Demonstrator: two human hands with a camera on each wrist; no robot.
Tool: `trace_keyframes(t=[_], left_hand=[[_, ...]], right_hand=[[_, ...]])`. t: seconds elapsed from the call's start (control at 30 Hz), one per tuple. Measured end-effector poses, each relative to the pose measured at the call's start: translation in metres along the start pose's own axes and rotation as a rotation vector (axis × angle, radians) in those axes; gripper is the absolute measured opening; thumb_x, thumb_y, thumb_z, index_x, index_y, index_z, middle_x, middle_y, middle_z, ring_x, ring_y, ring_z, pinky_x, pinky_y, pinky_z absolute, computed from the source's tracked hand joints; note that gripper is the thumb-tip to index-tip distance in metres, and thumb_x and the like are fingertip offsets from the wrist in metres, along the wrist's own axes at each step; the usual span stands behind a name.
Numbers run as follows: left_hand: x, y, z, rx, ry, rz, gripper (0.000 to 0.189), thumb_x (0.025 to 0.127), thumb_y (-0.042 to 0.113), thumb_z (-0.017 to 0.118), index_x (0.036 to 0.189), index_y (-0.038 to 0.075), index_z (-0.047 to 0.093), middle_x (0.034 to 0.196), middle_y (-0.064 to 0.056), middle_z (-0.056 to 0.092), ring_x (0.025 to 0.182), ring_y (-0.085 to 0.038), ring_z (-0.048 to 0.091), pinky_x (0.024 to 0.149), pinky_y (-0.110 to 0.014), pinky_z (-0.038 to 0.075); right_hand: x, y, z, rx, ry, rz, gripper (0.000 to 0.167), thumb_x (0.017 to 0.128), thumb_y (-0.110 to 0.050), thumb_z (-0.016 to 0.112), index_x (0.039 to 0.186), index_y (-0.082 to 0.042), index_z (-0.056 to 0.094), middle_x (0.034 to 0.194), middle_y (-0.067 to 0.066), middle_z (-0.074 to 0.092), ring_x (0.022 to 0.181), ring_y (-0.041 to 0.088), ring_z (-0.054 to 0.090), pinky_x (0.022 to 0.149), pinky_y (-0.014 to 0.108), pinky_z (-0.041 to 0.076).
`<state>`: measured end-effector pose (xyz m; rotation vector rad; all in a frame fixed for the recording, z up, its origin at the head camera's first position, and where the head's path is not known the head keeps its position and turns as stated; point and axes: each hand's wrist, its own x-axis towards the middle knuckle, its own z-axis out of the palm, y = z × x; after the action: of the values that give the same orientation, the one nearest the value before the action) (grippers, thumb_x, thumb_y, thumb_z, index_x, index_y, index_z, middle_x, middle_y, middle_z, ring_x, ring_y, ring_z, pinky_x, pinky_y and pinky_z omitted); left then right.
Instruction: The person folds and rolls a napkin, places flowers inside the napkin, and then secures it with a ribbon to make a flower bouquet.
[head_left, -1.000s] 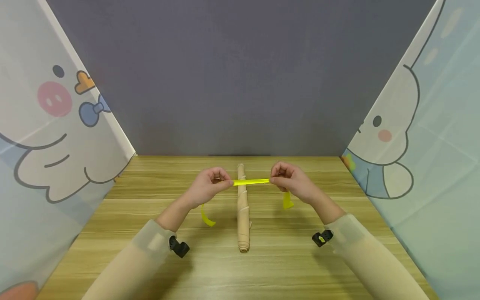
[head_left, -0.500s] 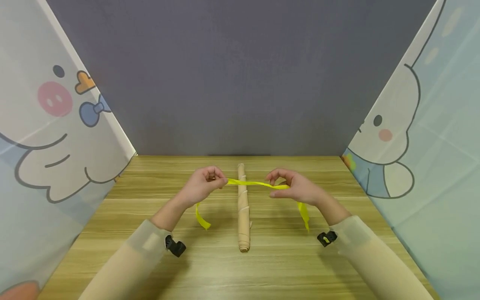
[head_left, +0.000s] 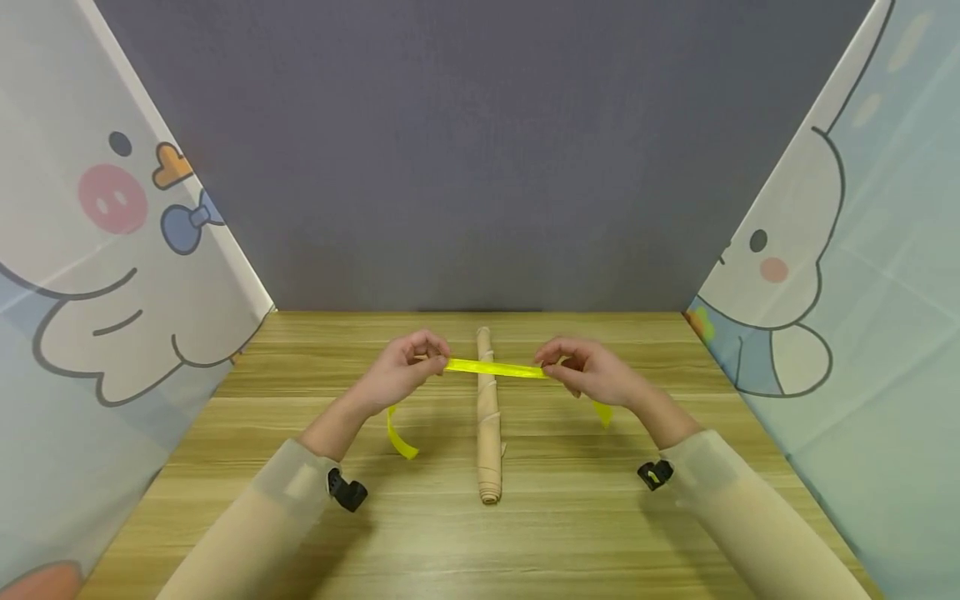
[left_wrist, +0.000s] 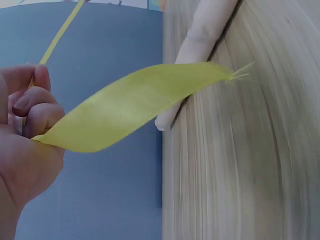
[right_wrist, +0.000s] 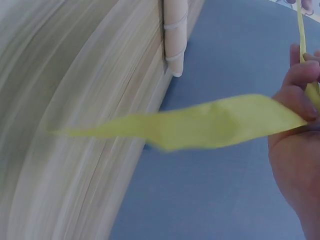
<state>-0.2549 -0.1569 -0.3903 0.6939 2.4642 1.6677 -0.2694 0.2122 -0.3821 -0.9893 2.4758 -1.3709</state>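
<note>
A yellow ribbon (head_left: 495, 368) is stretched between my two hands, above a beige rolled-up bundle (head_left: 490, 442) on the table. My left hand (head_left: 400, 372) pinches the ribbon between thumb and fingers, and one loose end hangs below it. My right hand (head_left: 592, 372) pinches the other side, its loose end dangling beneath the palm. In the left wrist view the ribbon's tail (left_wrist: 135, 107) has a frayed tip. The right wrist view shows the other tail (right_wrist: 210, 122), tapering and slightly blurred. The roll lies lengthwise away from me, with spiral wrap edges along it.
The wood-grain table (head_left: 300, 517) ends at a dark grey panel (head_left: 480, 167) at the back. Cartoon-printed sheets (head_left: 97, 333) stand at the left and right sides. Small black cameras sit on both wrists.
My right hand loosened on the ribbon and slid outward, then pinched it again. My left hand moved slightly left. The stretch of ribbon between them is longer; the roll has not moved.
</note>
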Motion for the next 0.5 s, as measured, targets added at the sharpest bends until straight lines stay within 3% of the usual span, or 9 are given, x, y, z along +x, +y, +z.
trace_keyframes(t=[0.07, 0.2, 0.3, 0.5], left_hand=[[-0.001, -0.001, -0.001, 0.037, -0.019, 0.006, 0.013, 0.11, 0.012, 0.066, 0.12, 0.012, 0.075, 0.114, -0.012, 0.072, 0.088, -0.016, 0.06, 0.074, -0.031, 0.05], [-0.001, -0.006, -0.002, 0.105, -0.058, -0.009, 0.02, 0.11, 0.012, 0.066, 0.122, 0.014, 0.081, 0.133, -0.012, 0.075, 0.065, -0.008, 0.046, 0.061, -0.027, 0.044], [0.0, -0.01, -0.001, 0.147, -0.073, -0.003, 0.023, 0.11, 0.009, 0.064, 0.123, 0.013, 0.082, 0.135, -0.015, 0.075, 0.053, -0.007, 0.03, 0.053, -0.025, 0.035], [0.003, -0.014, 0.002, 0.215, -0.057, 0.011, 0.025, 0.111, 0.006, 0.062, 0.124, 0.012, 0.082, 0.133, -0.015, 0.075, 0.052, -0.007, 0.028, 0.054, -0.024, 0.034]], right_hand=[[-0.001, 0.002, -0.002, -0.025, -0.027, 0.001, 0.02, 0.112, -0.006, 0.061, 0.123, -0.009, 0.077, 0.102, 0.012, 0.07, 0.059, 0.018, 0.054, 0.054, 0.031, 0.049], [-0.001, 0.007, -0.004, -0.055, -0.057, 0.044, 0.026, 0.113, -0.009, 0.057, 0.122, -0.012, 0.081, 0.087, 0.007, 0.065, 0.06, 0.016, 0.052, 0.055, 0.028, 0.045], [0.001, 0.011, -0.005, -0.058, -0.061, 0.069, 0.026, 0.114, -0.011, 0.056, 0.125, -0.011, 0.08, 0.083, 0.007, 0.062, 0.061, 0.012, 0.048, 0.055, 0.028, 0.043], [0.004, 0.019, -0.005, -0.065, -0.038, 0.107, 0.028, 0.114, -0.01, 0.054, 0.124, -0.01, 0.08, 0.078, 0.004, 0.058, 0.058, 0.01, 0.041, 0.055, 0.027, 0.04]])
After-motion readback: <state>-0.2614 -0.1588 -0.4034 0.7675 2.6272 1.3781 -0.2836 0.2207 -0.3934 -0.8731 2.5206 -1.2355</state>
